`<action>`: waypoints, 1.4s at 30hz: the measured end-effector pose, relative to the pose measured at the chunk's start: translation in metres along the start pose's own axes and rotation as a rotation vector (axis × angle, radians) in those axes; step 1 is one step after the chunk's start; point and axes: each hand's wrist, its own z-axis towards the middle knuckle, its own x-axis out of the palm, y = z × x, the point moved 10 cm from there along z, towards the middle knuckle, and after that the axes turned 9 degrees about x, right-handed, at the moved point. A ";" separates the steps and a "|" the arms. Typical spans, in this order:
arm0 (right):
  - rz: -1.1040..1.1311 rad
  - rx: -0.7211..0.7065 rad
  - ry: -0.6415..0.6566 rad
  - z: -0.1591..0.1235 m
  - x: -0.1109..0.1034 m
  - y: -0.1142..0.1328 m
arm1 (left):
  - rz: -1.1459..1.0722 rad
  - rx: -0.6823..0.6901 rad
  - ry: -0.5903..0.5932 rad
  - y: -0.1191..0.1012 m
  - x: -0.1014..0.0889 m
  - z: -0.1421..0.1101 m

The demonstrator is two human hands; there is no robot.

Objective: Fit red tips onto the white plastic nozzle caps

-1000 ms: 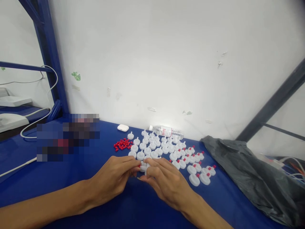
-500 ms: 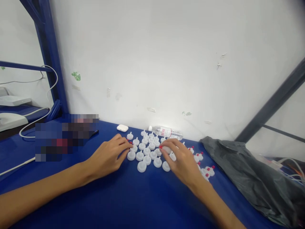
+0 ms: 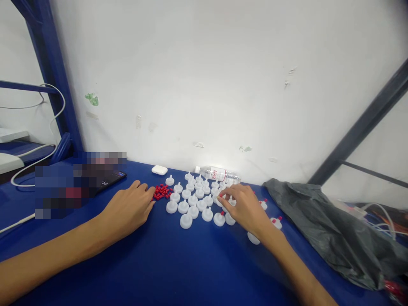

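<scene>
My left hand [image 3: 132, 206] lies at the left edge of a pile of small red caps [image 3: 163, 191], its fingers curled and its fingertips by the nearest caps. Whatever is between those fingers is hidden. Over the right part of a group of white nozzle lids [image 3: 193, 199], my right hand [image 3: 245, 208] pinches a small red cap [image 3: 220, 195] between thumb and fingers. The lids stand nozzle up on the blue table. One front lid [image 3: 219, 219] carries a red cap on its nozzle. Past my right hand, another lid [image 3: 276, 223] has red on top.
A clear plastic bottle [image 3: 219, 173] lies along the wall behind the lids. To its left sits a white earbud case [image 3: 160, 170]. A dark phone [image 3: 110, 182] lies at the left, partly blurred out. Crumpled grey plastic [image 3: 328, 229] covers the right side of the table [image 3: 178, 263].
My left hand has drawn back to the left, baring the red pile. My right hand still pinches a red cap by the lids. A front lid now shows a red cap. The view has shifted slightly.
</scene>
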 end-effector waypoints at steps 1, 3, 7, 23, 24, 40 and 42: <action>-0.006 0.003 0.026 0.000 0.003 0.000 | 0.014 -0.002 0.025 0.000 0.003 0.000; -0.018 0.014 0.070 0.000 0.008 -0.001 | 0.047 -0.010 0.079 0.001 0.007 0.001; -0.030 0.047 0.118 0.001 0.009 -0.006 | 0.074 -0.024 0.139 -0.002 0.005 0.003; -0.028 0.189 0.167 0.000 0.012 -0.047 | -0.031 -0.020 0.157 -0.011 0.007 0.008; -0.002 0.188 0.144 0.001 0.008 -0.045 | -0.044 -0.014 0.140 -0.012 0.005 0.008; 0.253 -0.282 -0.135 -0.025 -0.018 0.070 | -0.686 0.165 -0.243 -0.054 -0.041 0.003; 0.251 -0.379 -0.171 -0.033 -0.020 0.090 | -0.760 0.173 -0.226 -0.059 -0.040 0.002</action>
